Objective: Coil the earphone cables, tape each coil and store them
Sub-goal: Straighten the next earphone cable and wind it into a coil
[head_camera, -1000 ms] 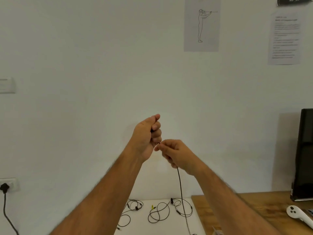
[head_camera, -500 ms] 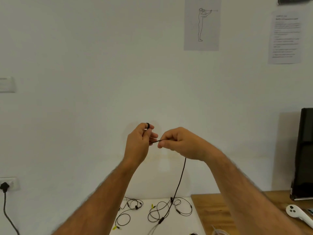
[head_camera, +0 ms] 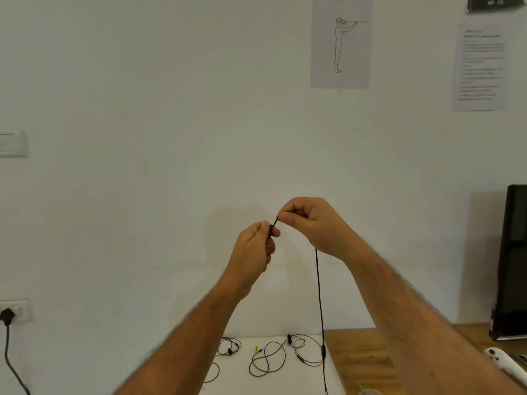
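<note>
I hold both hands raised in front of the white wall. My left hand (head_camera: pixel 255 246) is closed on a small bundle of black earphone cable (head_camera: pixel 319 295), whose wound part shows at its fingertips. My right hand (head_camera: pixel 309 223) pinches the same cable just right of the left fingertips. From under my right hand the cable hangs straight down past the table edge. Below, on a white sheet (head_camera: pixel 302 377), lie loose black earphones (head_camera: pixel 281 356) in tangled loops, and another pair (head_camera: pixel 228 347) to the left.
A wooden table (head_camera: pixel 359 360) lies at the lower right with a white controller (head_camera: pixel 503 362) and a black upright device (head_camera: pixel 512 260). A wall socket with a black plug (head_camera: pixel 7 315) is at the lower left. Two paper sheets hang on the wall.
My right hand has risen above and to the right of the left fingertips, carrying the cable over them. The hanging length now drops straight and its lower part has lifted off the sheet.
</note>
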### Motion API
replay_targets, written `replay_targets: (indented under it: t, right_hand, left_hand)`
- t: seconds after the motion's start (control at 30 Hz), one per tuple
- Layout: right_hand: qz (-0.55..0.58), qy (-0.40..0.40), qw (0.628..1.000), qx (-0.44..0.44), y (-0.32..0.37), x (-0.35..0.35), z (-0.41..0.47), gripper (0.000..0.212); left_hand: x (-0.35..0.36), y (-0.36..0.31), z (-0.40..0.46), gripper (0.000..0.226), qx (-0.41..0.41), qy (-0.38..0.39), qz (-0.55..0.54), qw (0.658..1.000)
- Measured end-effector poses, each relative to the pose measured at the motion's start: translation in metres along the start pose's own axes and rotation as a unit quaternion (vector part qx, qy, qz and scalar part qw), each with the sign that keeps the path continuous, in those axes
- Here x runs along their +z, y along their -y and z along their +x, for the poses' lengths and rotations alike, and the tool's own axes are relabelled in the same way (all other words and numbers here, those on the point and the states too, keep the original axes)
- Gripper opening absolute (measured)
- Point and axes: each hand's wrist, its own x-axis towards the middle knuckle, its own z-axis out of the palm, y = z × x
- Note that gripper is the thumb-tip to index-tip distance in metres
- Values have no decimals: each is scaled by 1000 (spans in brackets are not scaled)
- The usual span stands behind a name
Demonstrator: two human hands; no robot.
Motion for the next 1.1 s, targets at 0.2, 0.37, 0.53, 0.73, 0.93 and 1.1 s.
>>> replay_targets:
  t: [0.2, 0.37, 0.53, 0.73, 0.93, 1.1]
  right_hand:
    - [94, -63, 993, 23, -13, 3, 2, 14]
    - [183, -43, 977, 102, -35, 17, -6, 22]
    - [180, 114, 964, 159, -42, 42, -25, 23]
    - [32, 268, 950, 154, -23, 41, -35, 24]
    - [-76, 274, 952, 110, 11, 19, -32, 18]
    - [-79, 129, 988, 34, 15, 4, -14, 20]
  left_hand:
    - [0, -9, -7, 37, -49, 107, -95, 989]
    - [-3, -15, -3, 33, -39, 100, -185, 977]
    - [-6, -23, 11, 24, -7, 42, -242, 969]
    - [-13, -11, 23, 21, 33, -60, -149, 987]
    - [-19, 10, 22, 19, 72, -61, 28, 995]
    - [-13, 22, 14, 25, 60, -9, 118, 991]
